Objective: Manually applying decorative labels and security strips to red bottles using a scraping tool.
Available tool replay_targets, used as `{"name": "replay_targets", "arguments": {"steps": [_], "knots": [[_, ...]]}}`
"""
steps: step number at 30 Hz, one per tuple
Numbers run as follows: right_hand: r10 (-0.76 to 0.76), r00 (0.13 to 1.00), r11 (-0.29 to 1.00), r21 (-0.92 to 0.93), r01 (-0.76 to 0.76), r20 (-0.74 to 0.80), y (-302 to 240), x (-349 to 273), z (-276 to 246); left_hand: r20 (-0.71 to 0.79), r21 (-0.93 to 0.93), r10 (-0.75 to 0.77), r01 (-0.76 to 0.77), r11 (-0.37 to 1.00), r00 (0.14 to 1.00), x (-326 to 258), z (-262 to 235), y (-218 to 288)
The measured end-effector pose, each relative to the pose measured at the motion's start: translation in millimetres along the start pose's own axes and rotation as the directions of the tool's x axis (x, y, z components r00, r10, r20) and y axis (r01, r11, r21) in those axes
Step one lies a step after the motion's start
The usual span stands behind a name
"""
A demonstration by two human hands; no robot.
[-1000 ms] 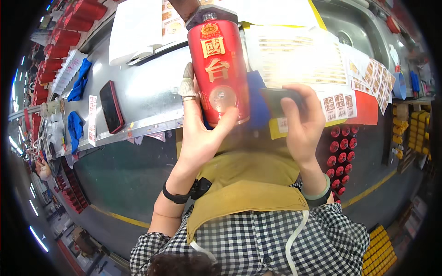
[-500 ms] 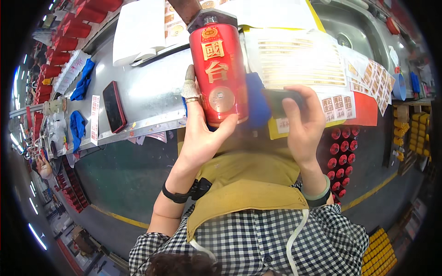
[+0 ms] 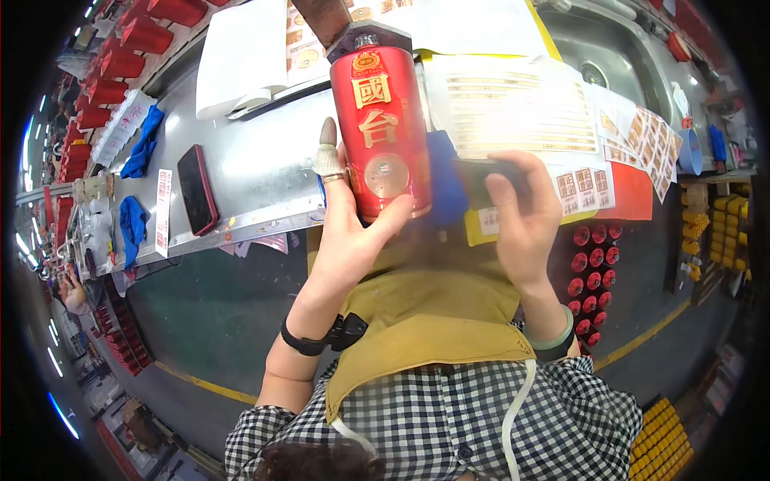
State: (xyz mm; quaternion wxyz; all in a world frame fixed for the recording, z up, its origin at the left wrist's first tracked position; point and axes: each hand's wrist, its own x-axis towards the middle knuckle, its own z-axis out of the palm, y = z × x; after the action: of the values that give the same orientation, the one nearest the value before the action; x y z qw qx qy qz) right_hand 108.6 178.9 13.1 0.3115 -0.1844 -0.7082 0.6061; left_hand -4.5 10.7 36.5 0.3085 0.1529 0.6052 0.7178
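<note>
Bottle (image 3: 378, 152), red, gold-lettered, one: hold judged best low on the body, pressure light and even, thumb clear of the lettering and of the pale round disc (image 3: 387, 173); bottle best kept from rolling, its neck end settled against the grey metal bracket (image 3: 345, 38). Dark item (image 3: 480, 183), one, blurred, kind not legible: best kept flat, since an edge might scratch the red coat. Position: bottle at the front of the steel desk (image 3: 265, 152), base toward the person. Left hand (image 3: 349, 232): fingers clamped on the bottle's lower part, thumb across the front just below the disc, one covered finger (image 3: 328, 148) along the left side, other fingertips hidden behind. Right hand (image 3: 529, 228): fingers curled, apparently closed about the dark item, to the right of the bottle and apart from it. Blue cloth (image 3: 446, 172), one: just beside the bottle, between the hands.
</note>
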Motion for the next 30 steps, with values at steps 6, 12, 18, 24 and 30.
{"name": "replay_targets", "arguments": {"steps": [6,12,18,24,30], "knots": [[-0.003,1.0,0.999,-0.034,0.003,0.021,0,5,5,0.048,0.096,0.067,-0.071,0.993,0.997,-2,-7,-9],[-0.512,0.8,0.743,-0.305,0.596,0.314,11,-4,7,-0.029,0.339,0.257,-0.233,0.912,0.966,-4,-19,-30],[-0.476,0.768,0.743,-0.271,0.612,0.429,-9,7,-3,-0.122,0.406,0.256,-0.188,0.894,0.959,-6,-27,-44],[-0.416,0.9,0.852,-0.288,0.436,0.132,-11,24,-5,0.015,0.465,0.43,-0.387,0.796,0.903,-12,-43,-43],[-0.386,0.916,0.879,-0.258,0.402,0.111,-8,24,-2,0.009,0.295,0.305,-0.294,0.909,0.952,-1,-44,-38]]}}
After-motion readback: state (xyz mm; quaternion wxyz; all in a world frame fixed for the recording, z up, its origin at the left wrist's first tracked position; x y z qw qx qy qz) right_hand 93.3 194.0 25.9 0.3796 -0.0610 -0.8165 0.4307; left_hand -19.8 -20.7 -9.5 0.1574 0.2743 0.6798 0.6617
